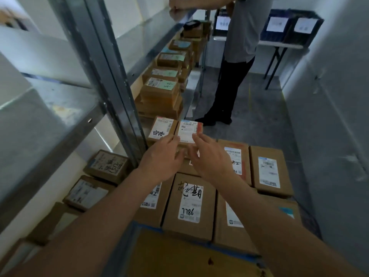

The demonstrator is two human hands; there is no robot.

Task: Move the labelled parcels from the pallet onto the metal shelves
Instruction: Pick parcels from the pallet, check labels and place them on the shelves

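Observation:
Two small cardboard parcels with white labels are held up side by side in front of me. My left hand [162, 158] grips the near edge of the left parcel [162, 127]. My right hand [207, 156] grips the right parcel [188, 129] at its near right corner. Below my arms, several larger labelled brown parcels [189, 204] lie flat in rows on the pallet, whose blue edge [139, 224] shows at the front. The metal shelves [65, 108] stand at my left, with a grey upright post [111, 80] close to my left hand.
A row of stacked labelled boxes [161, 90] runs along a lower shelf ahead. More parcels [107, 165] sit on the bottom shelf at left. Another person [237, 56] stands in the aisle ahead. Dark bins [289, 25] rest on a folding table behind. A white wall bounds the right.

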